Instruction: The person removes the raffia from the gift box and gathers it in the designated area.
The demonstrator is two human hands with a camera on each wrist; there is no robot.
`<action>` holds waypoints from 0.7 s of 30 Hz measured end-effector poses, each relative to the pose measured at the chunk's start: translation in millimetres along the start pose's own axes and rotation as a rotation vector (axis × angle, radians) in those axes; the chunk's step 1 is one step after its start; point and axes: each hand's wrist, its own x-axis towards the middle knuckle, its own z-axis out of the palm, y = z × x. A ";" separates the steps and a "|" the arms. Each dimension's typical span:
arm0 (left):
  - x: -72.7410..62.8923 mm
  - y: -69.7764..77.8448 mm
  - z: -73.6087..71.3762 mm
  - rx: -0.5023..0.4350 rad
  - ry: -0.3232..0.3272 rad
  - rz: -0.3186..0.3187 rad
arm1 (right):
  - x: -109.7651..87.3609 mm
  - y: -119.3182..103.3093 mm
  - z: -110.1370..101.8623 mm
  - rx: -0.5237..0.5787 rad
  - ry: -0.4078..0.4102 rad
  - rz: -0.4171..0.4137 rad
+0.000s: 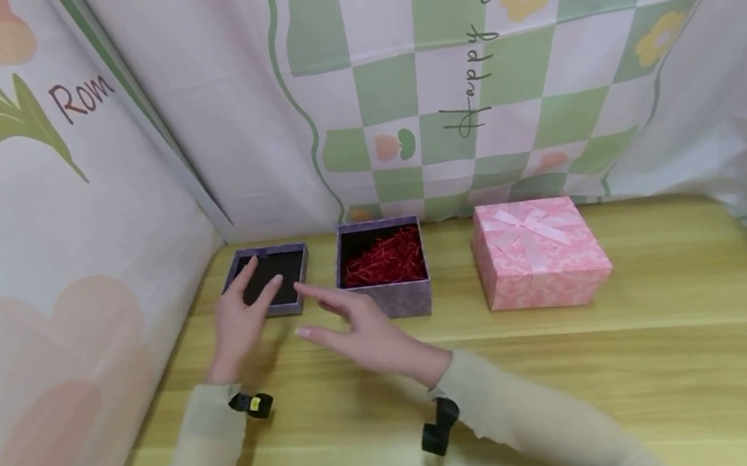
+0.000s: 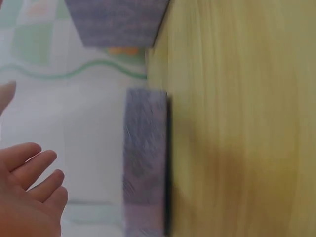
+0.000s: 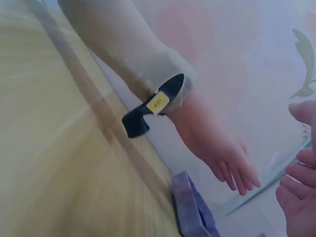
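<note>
A shallow purple lid (image 1: 283, 310) with a black inside lies at the left of the table, its hollow side up. Above it hovers my left hand (image 1: 236, 324), thumb and fingers spread and holding nothing; the wrist views show a gap between that hand (image 3: 212, 143) and the lid (image 3: 190, 210). My right hand (image 1: 375, 335) reaches leftward in front of the purple box (image 1: 410, 300), its fingers extended and nothing in them. Red shredded paper (image 1: 387, 258) partly fills the box, which stands without a cover. Side on, the lid (image 2: 144, 163) shows its low wall in the left wrist view.
To the right stands a pink gift box (image 1: 551, 285) with a ribbon bow (image 1: 530, 225) on top. Patterned curtains (image 1: 384, 92) rise behind the wooden table (image 1: 573, 379) and along its left side. Each wrist wears a black strap camera (image 1: 439, 427).
</note>
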 end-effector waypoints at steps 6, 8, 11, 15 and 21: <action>-1.4 20.1 10.5 0.017 -0.043 0.134 | -18.2 8.8 -39.1 -0.150 0.094 -0.038; -1.6 26.5 13.6 0.015 -0.060 0.169 | -23.1 11.7 -52.6 -0.196 0.136 -0.042; -1.5 34.5 18.1 0.014 -0.088 0.202 | -28.2 15.8 -71.2 -0.290 0.184 -0.020; -1.1 43.9 24.9 0.017 -0.117 0.231 | -31.1 21.1 -91.3 -0.483 0.183 0.110; 0.2 55.1 34.9 0.029 -0.155 0.251 | -23.6 37.1 -106.5 -0.759 0.129 0.332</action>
